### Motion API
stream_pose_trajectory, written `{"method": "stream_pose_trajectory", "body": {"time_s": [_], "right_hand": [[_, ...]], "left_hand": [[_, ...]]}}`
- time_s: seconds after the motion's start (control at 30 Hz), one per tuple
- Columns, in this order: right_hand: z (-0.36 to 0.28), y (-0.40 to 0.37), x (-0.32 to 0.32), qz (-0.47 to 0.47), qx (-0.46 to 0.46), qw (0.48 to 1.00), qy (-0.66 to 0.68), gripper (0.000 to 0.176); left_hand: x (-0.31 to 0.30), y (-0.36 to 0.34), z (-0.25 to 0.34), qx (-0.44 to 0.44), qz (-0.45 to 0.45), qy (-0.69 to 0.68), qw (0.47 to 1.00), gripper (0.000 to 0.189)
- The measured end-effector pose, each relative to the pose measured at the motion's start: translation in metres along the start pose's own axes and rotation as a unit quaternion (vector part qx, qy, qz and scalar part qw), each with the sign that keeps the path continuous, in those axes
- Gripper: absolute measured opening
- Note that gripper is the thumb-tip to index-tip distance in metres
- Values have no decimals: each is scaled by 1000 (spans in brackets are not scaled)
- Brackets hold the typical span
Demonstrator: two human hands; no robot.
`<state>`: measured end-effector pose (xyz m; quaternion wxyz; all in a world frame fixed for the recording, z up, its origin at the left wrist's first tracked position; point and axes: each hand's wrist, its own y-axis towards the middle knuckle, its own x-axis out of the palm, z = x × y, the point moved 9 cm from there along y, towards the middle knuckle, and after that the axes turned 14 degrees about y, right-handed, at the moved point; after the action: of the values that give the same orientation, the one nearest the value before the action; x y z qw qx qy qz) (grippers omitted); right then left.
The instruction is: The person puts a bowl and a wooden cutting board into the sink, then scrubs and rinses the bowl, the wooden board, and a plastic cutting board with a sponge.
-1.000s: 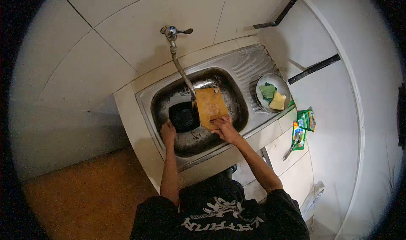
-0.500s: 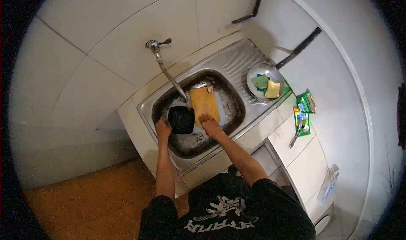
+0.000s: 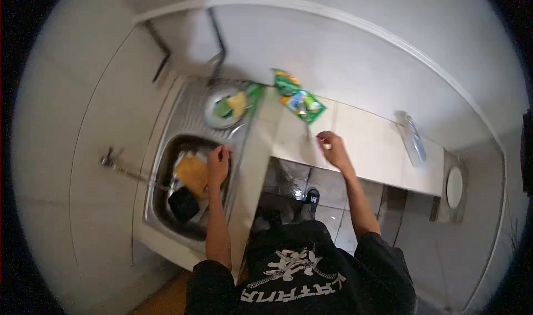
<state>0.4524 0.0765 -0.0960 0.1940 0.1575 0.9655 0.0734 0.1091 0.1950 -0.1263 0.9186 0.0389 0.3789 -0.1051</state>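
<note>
My left hand (image 3: pixel 219 168) hangs over the right side of the steel sink (image 3: pixel 236 173), its fingers loosely curled with a gap showing and nothing seen in them. In the basin beside it lie a yellow-orange cutting board (image 3: pixel 192 173) and a black square dish (image 3: pixel 183 204). My right hand (image 3: pixel 333 150) is over the tiled counter, fingers bent but apart, with no object visible in it. Close to its fingertips is the handle end of blurred metal utensils (image 3: pixel 305 115), which lie on a green packet (image 3: pixel 316 108).
A metal bowl (image 3: pixel 211 118) with a green scouring pad (image 3: pixel 223 108) and a yellow sponge (image 3: pixel 238 104) stands on the drainboard. The tap (image 3: pixel 106 158) reaches over the basin from the wall. Another green packet (image 3: pixel 286 83) and a clear plastic bag (image 3: pixel 413 143) are along the wall.
My view has turned right. My right hand has let go of the cutting board and moved to the counter near the utensils. My left hand has left the black dish.
</note>
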Motion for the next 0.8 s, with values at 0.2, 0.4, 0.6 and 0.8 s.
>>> {"method": "stream_pose_trajectory", "body": {"time_s": [0.2,0.4,0.6,0.8], "right_hand": [[96,-134,-282,428,142,879,-155,11],[195,-254,-400,607,328,712,-129,43],[224,-248,-425,570,311,738,186,56],[220,-219,-424,490,283,797,214,52]], "left_hand": [[143,18,124,17,-176,-100,979,27],[250,32,154,37,-106,240,964,45],[267,22,171,-40,-69,329,941,37],[272,16,179,-39,-73,245,966,44]]}}
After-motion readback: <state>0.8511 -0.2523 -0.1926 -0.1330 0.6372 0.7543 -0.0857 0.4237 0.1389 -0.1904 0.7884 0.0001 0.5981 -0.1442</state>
